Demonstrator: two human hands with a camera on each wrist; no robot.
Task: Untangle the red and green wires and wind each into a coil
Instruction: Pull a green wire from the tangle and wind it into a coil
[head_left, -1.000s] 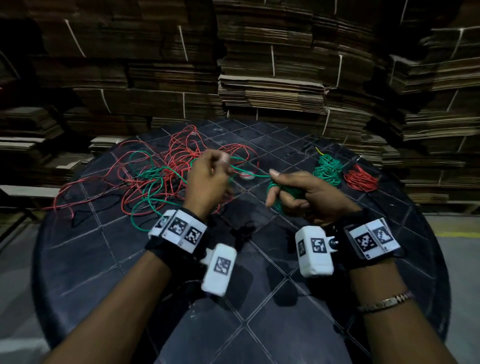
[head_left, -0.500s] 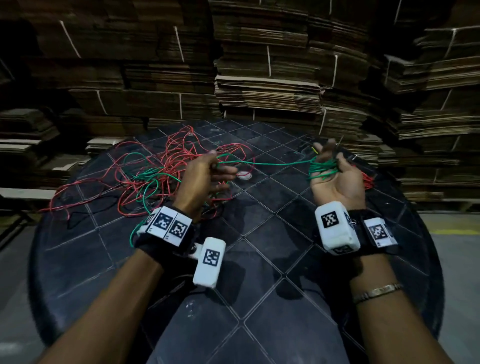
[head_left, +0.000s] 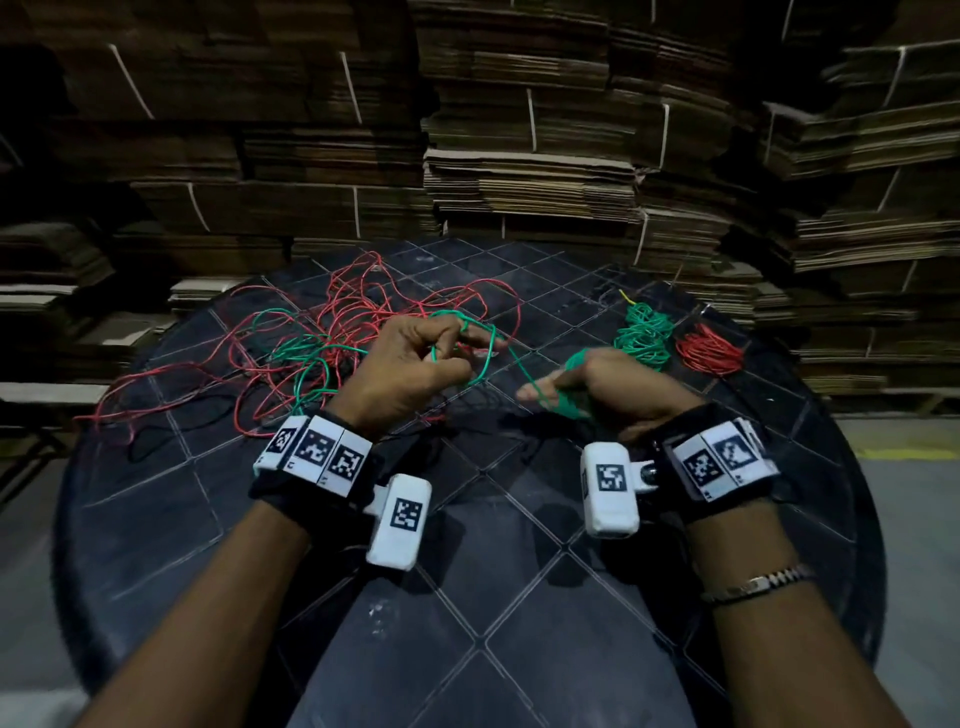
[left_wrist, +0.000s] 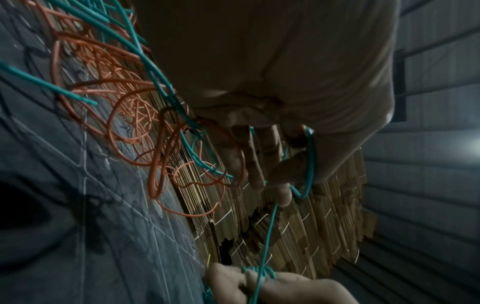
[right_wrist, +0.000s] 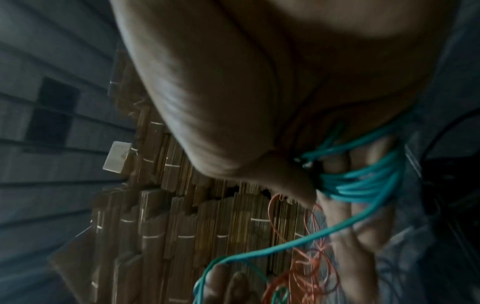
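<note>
A loose tangle of red and green wires (head_left: 327, 338) lies on the far left of the round black table (head_left: 519, 597). My left hand (head_left: 457, 349) hovers over the tangle's right edge, fingers curled round a strand of green wire (head_left: 483, 366) that runs to my right hand (head_left: 550, 396). Several turns of that green wire (right_wrist: 363, 181) are wound round the right hand's fingers, and the thumb (right_wrist: 293, 185) presses on them. In the left wrist view the green strand (left_wrist: 270, 226) hooks over my fingers (left_wrist: 249, 160) and drops towards the right hand (left_wrist: 272, 286).
A wound green coil (head_left: 644, 335) and a wound red coil (head_left: 709, 349) lie at the table's far right. Tall stacks of flattened cardboard (head_left: 519, 156) stand close behind the table. A floor with a yellow line (head_left: 904, 454) shows at the right.
My right hand came back from beside the far-right coils to the table's middle, rolling over with green wire wound on its fingers. The left hand stayed by the tangle, still holding the strand.
</note>
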